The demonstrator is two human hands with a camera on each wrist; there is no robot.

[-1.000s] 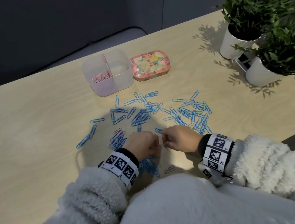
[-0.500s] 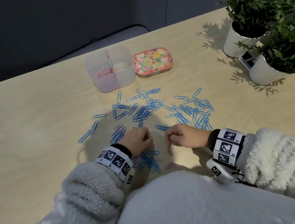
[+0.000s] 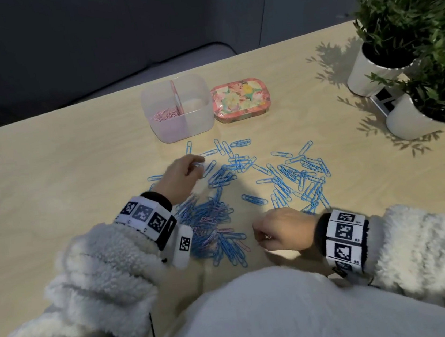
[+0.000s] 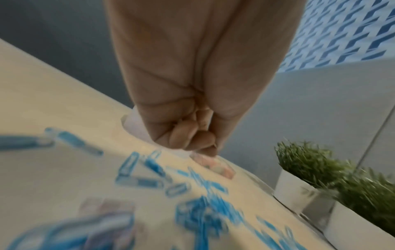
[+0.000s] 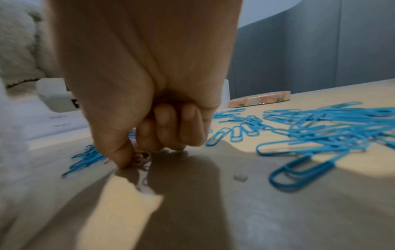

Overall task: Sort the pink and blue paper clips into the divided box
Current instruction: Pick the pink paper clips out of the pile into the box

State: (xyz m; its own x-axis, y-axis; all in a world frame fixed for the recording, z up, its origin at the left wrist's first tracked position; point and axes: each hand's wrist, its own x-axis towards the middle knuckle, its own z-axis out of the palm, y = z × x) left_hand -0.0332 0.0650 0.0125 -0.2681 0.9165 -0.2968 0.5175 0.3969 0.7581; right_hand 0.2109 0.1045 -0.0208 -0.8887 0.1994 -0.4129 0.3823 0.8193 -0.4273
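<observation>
- Pale wood surface (image 3: pixel 50 189) carries everything, with dark panels behind and two potted plants (image 3: pixel 394 21) at the right.
- We carry the left hand (image 3: pixel 179 170), fingers curled tight, toward the divided box (image 3: pixel 198 120); what it holds we cannot tell.
- We judge it should drop pinks only into the left compartment, where pink clips (image 3: pixel 165 115) already lie; the right one looks empty.
- Our right hand (image 3: pixel 282 232) pinches a pink paper clip (image 5: pixel 141 158) against the surface; lift it clear of blue neighbours.
- Blue paper clips (image 3: pixel 295 176) lie scattered between box and hands; a mixed heap (image 3: pixel 211 225) sits near us.
</observation>
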